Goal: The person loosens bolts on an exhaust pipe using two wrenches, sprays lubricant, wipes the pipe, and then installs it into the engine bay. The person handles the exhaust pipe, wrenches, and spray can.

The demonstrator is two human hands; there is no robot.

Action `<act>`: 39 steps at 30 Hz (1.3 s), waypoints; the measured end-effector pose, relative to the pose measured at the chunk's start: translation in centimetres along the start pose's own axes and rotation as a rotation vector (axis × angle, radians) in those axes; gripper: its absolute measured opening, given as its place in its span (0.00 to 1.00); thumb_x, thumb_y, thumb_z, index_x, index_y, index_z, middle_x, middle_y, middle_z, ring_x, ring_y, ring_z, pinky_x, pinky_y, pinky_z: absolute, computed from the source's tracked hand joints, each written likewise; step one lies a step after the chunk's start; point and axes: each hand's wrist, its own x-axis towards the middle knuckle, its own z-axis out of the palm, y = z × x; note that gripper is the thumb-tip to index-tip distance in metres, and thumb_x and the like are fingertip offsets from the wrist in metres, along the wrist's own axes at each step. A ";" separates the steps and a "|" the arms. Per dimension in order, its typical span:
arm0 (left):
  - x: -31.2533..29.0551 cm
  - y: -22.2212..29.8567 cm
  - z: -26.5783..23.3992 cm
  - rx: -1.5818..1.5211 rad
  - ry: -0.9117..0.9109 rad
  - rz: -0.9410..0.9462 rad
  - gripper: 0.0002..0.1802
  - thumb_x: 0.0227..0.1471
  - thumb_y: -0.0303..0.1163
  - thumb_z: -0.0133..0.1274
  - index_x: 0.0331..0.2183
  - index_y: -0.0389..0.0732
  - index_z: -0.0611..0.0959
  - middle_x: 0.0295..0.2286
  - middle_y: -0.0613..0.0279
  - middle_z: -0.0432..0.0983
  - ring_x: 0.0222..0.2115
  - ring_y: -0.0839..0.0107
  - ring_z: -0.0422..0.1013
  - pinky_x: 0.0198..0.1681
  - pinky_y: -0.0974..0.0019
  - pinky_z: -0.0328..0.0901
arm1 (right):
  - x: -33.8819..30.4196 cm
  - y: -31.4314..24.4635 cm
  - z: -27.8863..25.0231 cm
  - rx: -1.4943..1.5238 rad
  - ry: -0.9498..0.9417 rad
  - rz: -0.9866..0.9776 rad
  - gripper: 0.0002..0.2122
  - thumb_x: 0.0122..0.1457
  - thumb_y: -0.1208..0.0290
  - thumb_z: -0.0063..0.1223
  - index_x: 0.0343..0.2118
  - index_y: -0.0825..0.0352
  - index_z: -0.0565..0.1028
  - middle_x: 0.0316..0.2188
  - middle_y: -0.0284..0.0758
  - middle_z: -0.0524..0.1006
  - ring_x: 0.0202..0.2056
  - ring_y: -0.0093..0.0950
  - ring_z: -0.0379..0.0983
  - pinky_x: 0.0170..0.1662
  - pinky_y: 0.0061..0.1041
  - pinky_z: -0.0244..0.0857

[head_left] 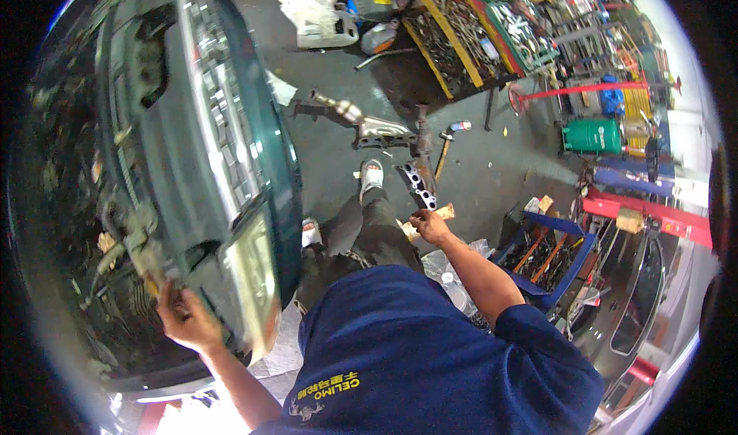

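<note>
My left hand (191,323) reaches into the open engine bay on the left, its fingers curled by a grey metal part (140,239); what they grip is too unclear to name. Held out over the floor, my right hand (432,226) has its fingers bent together, and anything within them is hidden. Beyond that hand, on the floor, are a silver exhaust manifold (380,128) with a round-bodied pipe, a darker, rusty manifold (422,150) with a pale flange, and a hammer (443,156) with a wooden handle.
A dark green car front (280,181) with a chrome grille (215,104) borders my left side. A can (460,126) lies past the hammer. A blue tray (565,262) of tools stands at right, near a green tank (590,136). Metal bins (444,39) of parts stand far ahead.
</note>
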 end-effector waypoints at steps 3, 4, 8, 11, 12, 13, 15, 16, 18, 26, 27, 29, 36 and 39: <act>-4.1 8.0 9.7 -0.096 -0.310 -0.023 0.18 0.55 0.29 0.61 0.48 0.36 0.83 0.34 0.60 0.79 0.34 0.74 0.74 0.36 0.69 0.70 | 2.8 3.6 -3.1 -0.114 0.022 0.023 0.25 0.63 0.54 0.56 0.54 0.70 0.76 0.47 0.52 0.81 0.51 0.49 0.77 0.55 0.39 0.70; -5.3 10.4 13.4 -0.135 -0.459 -0.073 0.17 0.55 0.29 0.62 0.47 0.36 0.83 0.32 0.61 0.79 0.33 0.74 0.75 0.36 0.68 0.71 | 4.2 4.5 -4.3 -0.105 0.015 0.020 0.25 0.62 0.54 0.57 0.54 0.70 0.76 0.47 0.52 0.80 0.50 0.49 0.77 0.55 0.40 0.70; -9.9 16.5 26.8 -0.148 -0.893 0.000 0.19 0.53 0.31 0.64 0.47 0.38 0.83 0.32 0.55 0.81 0.29 0.68 0.77 0.33 0.66 0.72 | 9.9 7.2 -8.5 -0.103 0.057 0.028 0.22 0.60 0.56 0.59 0.50 0.70 0.76 0.45 0.52 0.81 0.47 0.49 0.78 0.52 0.44 0.71; -13.1 16.7 35.4 -0.087 -1.039 -0.184 0.16 0.54 0.31 0.64 0.44 0.37 0.83 0.32 0.53 0.82 0.29 0.66 0.78 0.34 0.66 0.71 | 15.5 8.4 -9.9 -0.209 0.050 -0.032 0.21 0.60 0.61 0.59 0.52 0.69 0.75 0.38 0.48 0.83 0.44 0.46 0.80 0.49 0.41 0.73; -14.2 15.9 38.7 -0.131 -1.072 -0.310 0.16 0.54 0.31 0.64 0.44 0.37 0.83 0.32 0.53 0.82 0.29 0.66 0.78 0.34 0.65 0.71 | 17.9 8.7 -9.8 -0.257 0.011 -0.026 0.21 0.60 0.61 0.60 0.52 0.68 0.75 0.36 0.47 0.84 0.43 0.45 0.80 0.48 0.42 0.73; -15.5 14.9 42.0 -0.176 -1.099 -0.452 0.15 0.54 0.31 0.64 0.43 0.37 0.83 0.31 0.53 0.82 0.29 0.66 0.78 0.35 0.65 0.71 | 20.4 9.1 -9.4 -0.267 0.004 -0.023 0.22 0.59 0.60 0.61 0.52 0.67 0.75 0.35 0.47 0.83 0.42 0.46 0.80 0.47 0.43 0.73; -17.3 11.7 48.7 -0.057 -1.183 -0.303 0.17 0.56 0.33 0.63 0.44 0.35 0.83 0.34 0.52 0.84 0.34 0.62 0.80 0.40 0.61 0.72 | 26.0 10.5 -8.7 -0.256 -0.067 -0.013 0.23 0.59 0.59 0.59 0.54 0.67 0.73 0.44 0.53 0.81 0.47 0.50 0.78 0.51 0.46 0.72; -18.0 9.5 52.4 0.016 -1.253 -0.356 0.17 0.58 0.34 0.61 0.45 0.34 0.82 0.36 0.53 0.83 0.36 0.63 0.79 0.43 0.61 0.72 | 29.2 11.2 -8.0 -0.239 -0.093 0.012 0.22 0.59 0.60 0.59 0.53 0.67 0.73 0.43 0.53 0.80 0.47 0.50 0.77 0.51 0.46 0.72; -19.4 4.6 60.5 0.035 -1.317 -0.428 0.18 0.60 0.36 0.60 0.45 0.33 0.82 0.39 0.53 0.83 0.40 0.63 0.78 0.47 0.61 0.71 | 35.8 13.1 -6.8 -0.294 -0.073 0.035 0.22 0.58 0.60 0.59 0.52 0.68 0.73 0.43 0.54 0.80 0.46 0.50 0.78 0.50 0.47 0.72; -23.5 -12.9 92.7 0.178 -1.352 -0.567 0.42 0.53 0.44 0.66 0.61 0.33 0.69 0.58 0.43 0.72 0.59 0.51 0.69 0.61 0.57 0.62 | 59.9 20.5 -1.9 -0.646 0.048 -0.168 0.28 0.56 0.68 0.61 0.59 0.69 0.66 0.52 0.47 0.69 0.56 0.46 0.65 0.59 0.42 0.64; -24.0 -14.3 94.9 0.060 -1.343 -0.542 0.45 0.51 0.43 0.67 0.63 0.32 0.67 0.58 0.44 0.71 0.60 0.50 0.67 0.62 0.56 0.61 | 62.3 21.2 -1.3 -0.730 0.067 -0.183 0.27 0.56 0.68 0.61 0.58 0.68 0.67 0.53 0.46 0.69 0.57 0.44 0.64 0.59 0.42 0.64; -25.0 -16.4 99.4 0.207 -1.315 -0.533 0.49 0.48 0.40 0.70 0.63 0.30 0.64 0.58 0.43 0.72 0.59 0.51 0.68 0.61 0.56 0.62 | 66.0 22.4 -0.5 -0.784 0.098 -0.217 0.24 0.56 0.68 0.61 0.55 0.67 0.69 0.54 0.45 0.70 0.57 0.44 0.66 0.59 0.42 0.64; -25.7 -18.9 103.4 0.018 -1.423 -0.737 0.53 0.43 0.43 0.71 0.63 0.26 0.64 0.57 0.35 0.70 0.59 0.47 0.67 0.64 0.58 0.60 | 70.2 23.9 -0.9 -0.712 -0.003 -0.271 0.20 0.57 0.64 0.63 0.50 0.66 0.74 0.47 0.43 0.76 0.54 0.44 0.70 0.56 0.43 0.66; -24.3 -18.0 102.7 0.242 -1.372 -0.525 0.54 0.46 0.48 0.69 0.63 0.27 0.63 0.59 0.34 0.67 0.62 0.48 0.65 0.65 0.58 0.59 | 69.6 22.7 -2.3 -0.678 -0.063 -0.335 0.18 0.58 0.65 0.62 0.48 0.67 0.74 0.46 0.44 0.76 0.52 0.46 0.71 0.56 0.43 0.67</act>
